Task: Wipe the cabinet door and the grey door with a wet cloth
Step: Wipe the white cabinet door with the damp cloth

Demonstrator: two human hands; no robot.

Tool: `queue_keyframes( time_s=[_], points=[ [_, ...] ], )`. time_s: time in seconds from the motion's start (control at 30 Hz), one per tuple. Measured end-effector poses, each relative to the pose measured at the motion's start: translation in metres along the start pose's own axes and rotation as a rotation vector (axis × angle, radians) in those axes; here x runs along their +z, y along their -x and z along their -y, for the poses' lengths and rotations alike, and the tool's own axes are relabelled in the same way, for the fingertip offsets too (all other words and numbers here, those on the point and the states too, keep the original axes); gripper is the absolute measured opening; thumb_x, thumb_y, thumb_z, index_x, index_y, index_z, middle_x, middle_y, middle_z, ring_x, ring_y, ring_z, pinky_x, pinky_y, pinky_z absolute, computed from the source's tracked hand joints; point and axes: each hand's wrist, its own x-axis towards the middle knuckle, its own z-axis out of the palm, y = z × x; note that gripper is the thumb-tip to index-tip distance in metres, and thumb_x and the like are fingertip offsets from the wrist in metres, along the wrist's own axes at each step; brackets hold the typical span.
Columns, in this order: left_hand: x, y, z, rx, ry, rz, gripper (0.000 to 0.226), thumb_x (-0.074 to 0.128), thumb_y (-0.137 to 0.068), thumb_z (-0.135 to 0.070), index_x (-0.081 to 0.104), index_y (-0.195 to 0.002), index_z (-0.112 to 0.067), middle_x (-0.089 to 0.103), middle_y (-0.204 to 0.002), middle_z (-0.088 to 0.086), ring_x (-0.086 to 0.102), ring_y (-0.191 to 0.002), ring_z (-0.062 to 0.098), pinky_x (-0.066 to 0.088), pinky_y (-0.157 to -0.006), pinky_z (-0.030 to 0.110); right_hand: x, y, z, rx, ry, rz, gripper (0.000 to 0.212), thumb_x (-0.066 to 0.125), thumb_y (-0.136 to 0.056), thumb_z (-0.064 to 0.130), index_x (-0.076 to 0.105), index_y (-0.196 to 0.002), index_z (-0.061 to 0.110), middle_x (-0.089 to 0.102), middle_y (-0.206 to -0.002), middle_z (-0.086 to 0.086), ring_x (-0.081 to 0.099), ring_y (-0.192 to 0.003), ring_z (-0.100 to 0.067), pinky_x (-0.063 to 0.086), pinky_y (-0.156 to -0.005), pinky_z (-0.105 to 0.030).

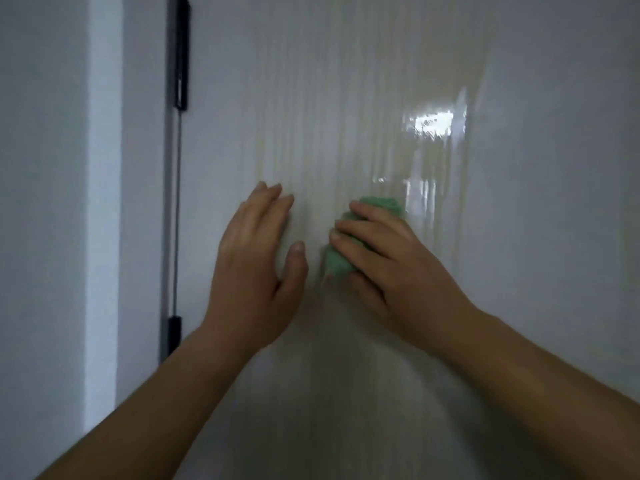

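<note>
Head-camera view of the working surface. I see the left grip (252,258), a bare hand, laid flat against the door (346,81), its fingers straight and close together and pointing upward, its thumb spread out toward the right grip (388,268). The right grip, also a bare hand, has its fingers curled over a bunched green cloth (381,204) and presses it onto the door. The cloth shows in two places: a lobe above the knuckles and a second lobe under the fingertips, on the side facing the left grip. That lower lobe lies just beside the left thumb tip, with a narrow strip of door between them. The door is pale and glossy; from this view I cannot tell whether it is the cabinet door or the grey door. Faint vertical streaks (311,133) run down the surface above both grips, and a bright reflection (434,123) sits above the right grip, toward its outer side. Outward of the left grip is the door's edge, carrying a dark bar (181,53) high above the grip, a thin rod (176,202) running down from the bar, and a small dark bracket (175,332) at about the level of the left wrist. Beyond that edge stand a white vertical strip (104,202) and a pale wall (38,202). Both forearms are bare and enter from the lower corners. The picture is somewhat blurred, so finer surface detail is not legible.
</note>
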Motion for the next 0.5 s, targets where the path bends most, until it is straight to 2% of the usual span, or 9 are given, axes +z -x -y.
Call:
queue_keyframes(
  time_s=[0.13, 0.3, 0.43, 0.5],
  points=[
    [-0.021, -0.065, 0.041, 0.067, -0.227, -0.007, 0.067, 0.038, -0.101, -0.037, 0.026, -0.159, -0.007, 0.023, -0.168, 0.014, 0.013, -0.158, 0.026, 0.012, -0.129, 0.045, 0.003, -0.094, -0.021, -0.095, 0.115, -0.042, 0.042, 0.048, -0.102, 0.024, 0.063, -0.131, -0.003, 0.057, -0.140, -0.023, 0.042, -0.141, -0.043, 0.030, -0.121, -0.048],
    [-0.038, -0.118, 0.078, 0.052, -0.411, 0.021, 0.073, 0.023, -0.101, -0.049, 0.004, -0.163, -0.015, 0.000, -0.172, 0.008, -0.006, -0.159, 0.022, -0.001, -0.129, 0.041, -0.010, -0.206, -0.050, -0.048, 0.280, -0.027, 0.054, 0.034, -0.104, 0.037, 0.055, -0.143, 0.006, 0.044, -0.155, -0.017, 0.024, -0.152, -0.035, 0.013, -0.124, -0.037],
    [-0.036, -0.136, 0.088, 0.084, -0.448, 0.029, 0.076, 0.019, -0.100, -0.053, -0.005, -0.163, -0.018, -0.011, -0.172, 0.005, -0.017, -0.157, 0.017, -0.012, -0.126, 0.036, -0.016, -0.288, -0.066, -0.040, 0.322, -0.010, 0.054, 0.035, -0.105, 0.039, 0.048, -0.149, 0.010, 0.035, -0.161, -0.017, 0.014, -0.155, -0.035, 0.014, -0.127, -0.049],
    [-0.036, -0.144, 0.086, 0.099, -0.424, 0.006, 0.077, 0.022, -0.101, -0.052, -0.008, -0.162, -0.018, -0.015, -0.171, 0.003, -0.022, -0.155, 0.014, -0.017, -0.124, 0.033, -0.021, -0.325, -0.075, -0.024, 0.350, -0.015, 0.051, 0.038, -0.107, 0.036, 0.045, -0.151, 0.012, 0.031, -0.162, -0.018, 0.011, -0.156, -0.036, 0.013, -0.127, -0.050]
  ],
)
